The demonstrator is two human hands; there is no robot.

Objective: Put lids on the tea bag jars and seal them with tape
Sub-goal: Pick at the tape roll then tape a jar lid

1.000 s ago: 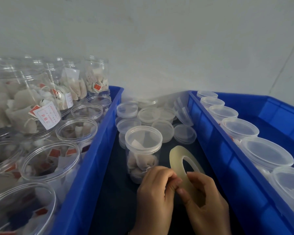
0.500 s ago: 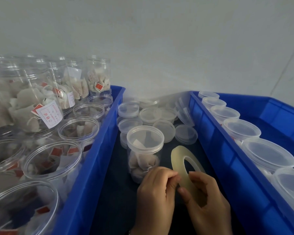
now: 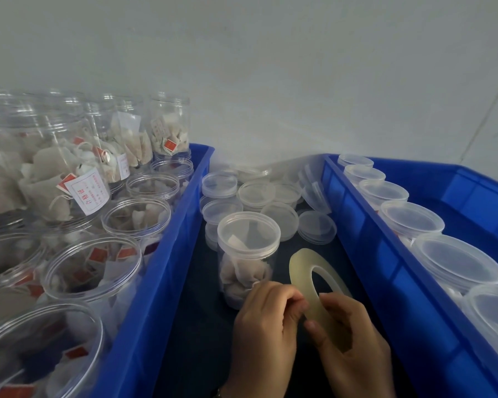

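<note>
my right hand (image 3: 354,340) grips the tape roll (image 3: 305,278) on edge; my left hand (image 3: 266,320) pinches at its rim for the loose end. the lidded jar (image 3: 247,254) stands just far-left, nearer my left.

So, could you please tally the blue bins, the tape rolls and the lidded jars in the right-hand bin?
Blue bins: 2, the left bin and the right bin
Tape rolls: 1, the tape roll
Lidded jars in the right bin: 6 in view, the row running off the frame
Total: 9
</note>
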